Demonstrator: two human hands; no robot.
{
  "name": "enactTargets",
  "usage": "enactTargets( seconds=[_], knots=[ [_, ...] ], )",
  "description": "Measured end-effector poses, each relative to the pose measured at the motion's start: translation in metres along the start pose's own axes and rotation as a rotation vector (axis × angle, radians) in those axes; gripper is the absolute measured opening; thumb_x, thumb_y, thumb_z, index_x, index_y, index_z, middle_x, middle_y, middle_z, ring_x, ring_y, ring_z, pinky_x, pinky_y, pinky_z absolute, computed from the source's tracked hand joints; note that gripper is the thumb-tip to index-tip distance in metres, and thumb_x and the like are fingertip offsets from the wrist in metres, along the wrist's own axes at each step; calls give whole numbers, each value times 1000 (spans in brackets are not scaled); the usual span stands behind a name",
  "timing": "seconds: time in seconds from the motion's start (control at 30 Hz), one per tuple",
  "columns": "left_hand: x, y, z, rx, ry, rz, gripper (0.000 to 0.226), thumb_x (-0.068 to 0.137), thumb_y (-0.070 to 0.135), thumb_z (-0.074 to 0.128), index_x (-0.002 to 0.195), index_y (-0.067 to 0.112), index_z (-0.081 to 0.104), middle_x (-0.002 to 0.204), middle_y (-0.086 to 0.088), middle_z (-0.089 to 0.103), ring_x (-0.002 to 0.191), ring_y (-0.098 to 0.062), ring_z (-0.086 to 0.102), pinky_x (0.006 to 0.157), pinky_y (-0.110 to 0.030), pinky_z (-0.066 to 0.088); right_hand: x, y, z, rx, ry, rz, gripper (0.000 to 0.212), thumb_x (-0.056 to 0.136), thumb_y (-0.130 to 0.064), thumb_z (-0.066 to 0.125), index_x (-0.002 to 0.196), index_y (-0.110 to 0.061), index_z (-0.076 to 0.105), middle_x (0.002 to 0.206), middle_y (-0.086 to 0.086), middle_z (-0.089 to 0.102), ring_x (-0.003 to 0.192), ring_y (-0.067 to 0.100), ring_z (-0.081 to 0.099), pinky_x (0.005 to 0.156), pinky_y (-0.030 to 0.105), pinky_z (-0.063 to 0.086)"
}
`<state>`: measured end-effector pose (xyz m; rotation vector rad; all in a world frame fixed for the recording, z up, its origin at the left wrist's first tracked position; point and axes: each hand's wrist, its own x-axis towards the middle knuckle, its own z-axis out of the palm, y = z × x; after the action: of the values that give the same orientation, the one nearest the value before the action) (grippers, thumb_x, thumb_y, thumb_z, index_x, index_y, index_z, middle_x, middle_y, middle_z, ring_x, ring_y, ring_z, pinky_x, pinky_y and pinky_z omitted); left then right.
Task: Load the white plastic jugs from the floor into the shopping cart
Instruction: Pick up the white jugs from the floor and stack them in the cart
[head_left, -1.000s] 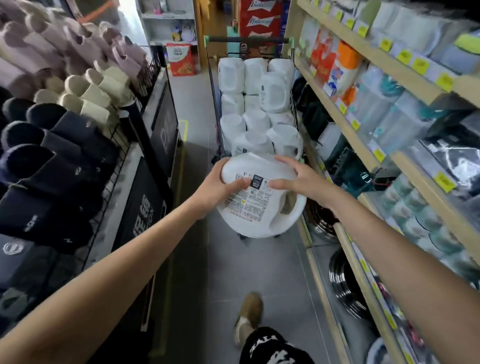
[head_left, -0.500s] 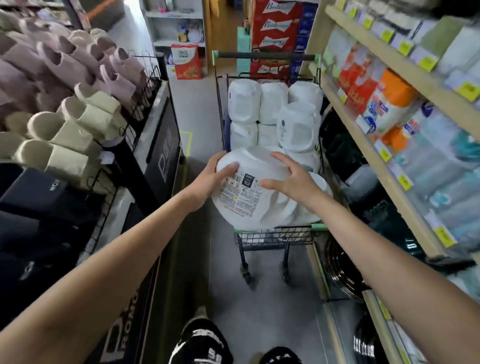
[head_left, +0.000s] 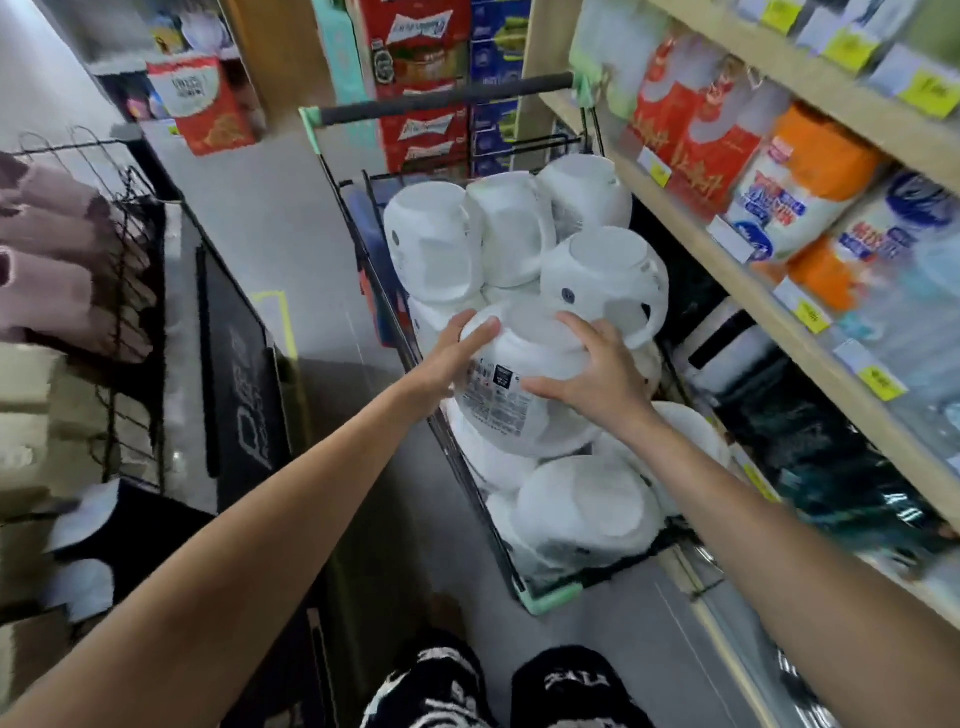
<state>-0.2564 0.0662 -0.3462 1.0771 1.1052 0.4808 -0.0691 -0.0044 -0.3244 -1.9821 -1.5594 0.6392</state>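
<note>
In the middle of the frame the person is pressing a white jug (head_left: 511, 384) between both palms, the left hand (head_left: 451, 358) flat on its left flank and the right hand (head_left: 597, 376) spread over its right shoulder, fingers wide and clamping rather than hooking the handle. The jug is hanging label-up over the shopping cart (head_left: 550, 597), touching or nearly touching the stacked jugs (head_left: 467, 249) already filling the basket toward the upper centre. From where I am standing, the load is looking heaped: one jug (head_left: 605, 280) is sitting high and tilted just beyond the right hand. Any push sideways is likely to knock it toward the shelf (head_left: 753, 291) at right. A palm-only hold on smooth plastic is also risking a slip, and setting this one on rounded tops is inviting it to roll off the pile.
</note>
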Motion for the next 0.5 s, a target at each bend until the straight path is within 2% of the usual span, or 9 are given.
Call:
enactTargets(
  seconds=[0.1,0.2,0.3,0.4,0.5],
  knots=[
    [41,8,-11,40,20,-3,79,81,65,57,147,37,23,145,7,39,124,-14,40,101,-43,33,23,-6,17,-125,68,56,91,59,-63,78,138,-44,39,138,0,35,124,24,42,93,38,46],
    [70,16,-18,71,45,25,63,93,47,52,146,28,25,131,5,42,114,-14,39,91,-37,32,45,-11,36,-192,147,70,90,60,-60,79,139,-42,39,137,-1,33,119,27,41,84,36,46],
    [89,21,-23,110,41,61,68,89,49,58,145,27,27,138,3,41,119,-17,44,97,-38,38,64,-14,53,-222,221,89,89,58,-60,80,136,-39,43,135,2,36,113,31,43,76,37,48],
    [103,19,-30,128,70,49,83,66,67,66,137,36,36,139,0,42,125,-22,47,104,-48,42,78,-17,64,-254,248,94,90,53,-66,77,133,-38,46,130,4,38,106,33,45,68,38,49],
    [115,13,-31,225,139,109,79,63,69,61,128,27,48,136,-5,41,126,-19,40,108,-47,38,84,-18,70,-288,259,81,90,51,-73,68,131,-36,48,131,6,39,101,34,47,69,38,49]
  ],
)
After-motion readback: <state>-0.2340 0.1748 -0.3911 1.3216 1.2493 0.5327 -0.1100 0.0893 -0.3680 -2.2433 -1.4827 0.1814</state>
